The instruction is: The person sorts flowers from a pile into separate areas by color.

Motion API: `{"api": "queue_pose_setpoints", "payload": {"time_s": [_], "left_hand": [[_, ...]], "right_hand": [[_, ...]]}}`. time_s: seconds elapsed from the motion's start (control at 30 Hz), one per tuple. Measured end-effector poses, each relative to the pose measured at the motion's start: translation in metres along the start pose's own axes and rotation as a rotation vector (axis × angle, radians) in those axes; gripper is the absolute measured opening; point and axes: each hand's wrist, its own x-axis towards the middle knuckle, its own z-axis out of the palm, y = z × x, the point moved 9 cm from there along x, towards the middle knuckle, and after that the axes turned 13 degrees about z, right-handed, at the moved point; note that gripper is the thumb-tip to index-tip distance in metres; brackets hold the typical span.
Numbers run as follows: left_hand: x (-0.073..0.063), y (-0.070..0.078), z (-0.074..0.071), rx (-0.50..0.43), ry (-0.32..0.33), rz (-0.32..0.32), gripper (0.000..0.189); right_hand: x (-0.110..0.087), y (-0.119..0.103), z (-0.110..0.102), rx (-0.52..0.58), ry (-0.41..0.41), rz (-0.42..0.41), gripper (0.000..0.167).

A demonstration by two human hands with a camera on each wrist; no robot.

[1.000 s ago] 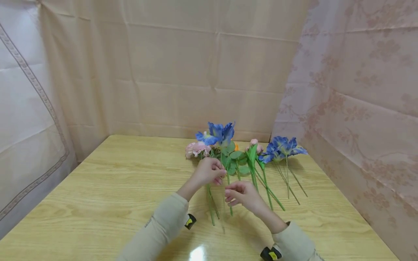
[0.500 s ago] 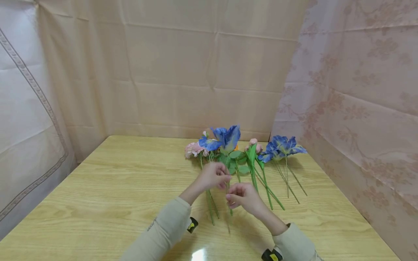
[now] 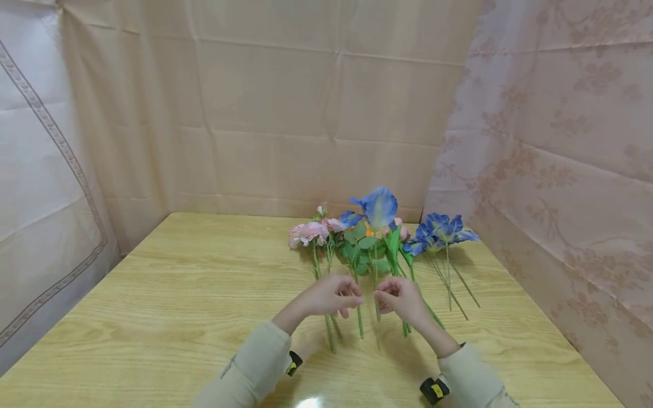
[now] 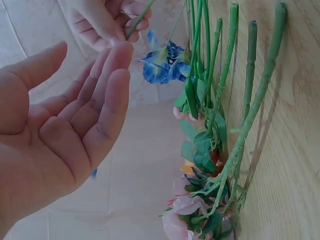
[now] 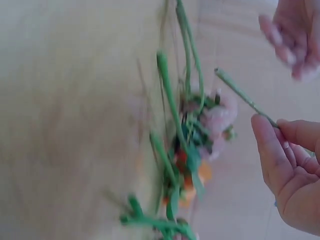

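An artificial blue iris (image 3: 380, 207) stands up above the other blooms in the head view. My right hand (image 3: 403, 300) pinches its thin green stem (image 5: 245, 95) between thumb and fingertips, and the lower end sticks out past them. My left hand (image 3: 331, 296) is just left of the stem, apart from it. Its palm and fingers (image 4: 107, 102) show in the left wrist view with nothing held, the fingers slightly bent. Below and behind both hands lie pink flowers (image 3: 312, 232), leafy green stems (image 3: 357, 249) with some orange bloom, and pink tulips (image 3: 405, 232).
More blue irises (image 3: 441, 229) lie at the right of the wooden table (image 3: 204, 294), stems toward me. A beige curtain (image 3: 265, 124) hangs along the back edge, and a flowered cloth (image 3: 571, 170) closes off the right side.
The iris has moved right and turned, now in front of the tulips. My left hand has come off its stem and dropped nearer to me; my right hand has shifted right with the iris.
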Motion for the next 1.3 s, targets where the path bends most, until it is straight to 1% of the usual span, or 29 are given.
{"api": "queue_pose_setpoints", "payload": {"time_s": [0.13,0.27,0.43,0.6,0.7,0.8,0.87,0.93,1.03,1.1,1.23,1.3], "left_hand": [[-0.007,0.004,0.003,0.016,-0.032,0.019,0.012],[-0.013,0.007,0.006,0.028,-0.059,0.035,0.008],[-0.017,0.008,0.005,0.044,-0.060,0.041,0.007],[-0.019,0.007,0.004,0.048,-0.065,0.040,0.009],[-0.020,0.008,0.005,0.045,-0.073,0.047,0.009],[-0.021,0.007,0.006,0.046,-0.079,0.052,0.010],[-0.021,0.006,0.007,0.043,-0.081,0.048,0.010],[-0.022,0.004,0.008,0.034,-0.083,0.041,0.010],[-0.023,0.002,0.009,0.021,-0.086,0.027,0.010],[-0.023,0.001,0.010,0.018,-0.089,0.017,0.010],[-0.024,0.000,0.012,0.008,-0.092,0.003,0.009],[-0.024,0.000,0.012,0.002,-0.093,0.004,0.009]], "right_hand": [[0.010,0.005,-0.024,-0.100,0.121,0.046,0.007],[0.019,0.009,-0.052,-0.149,0.220,0.087,0.006],[0.028,0.019,-0.083,-0.201,0.296,0.108,0.011],[0.031,0.034,-0.106,-0.274,0.363,0.143,0.015],[0.030,0.039,-0.118,-0.385,0.415,0.150,0.015],[0.028,0.038,-0.128,-0.532,0.470,0.131,0.013],[0.027,0.037,-0.133,-0.591,0.483,0.120,0.013],[0.027,0.038,-0.135,-0.623,0.477,0.123,0.018],[0.028,0.045,-0.137,-0.648,0.451,0.150,0.031],[0.028,0.051,-0.138,-0.653,0.433,0.174,0.035],[0.030,0.065,-0.138,-0.634,0.388,0.209,0.038],[0.032,0.069,-0.136,-0.669,0.367,0.199,0.038]]}}
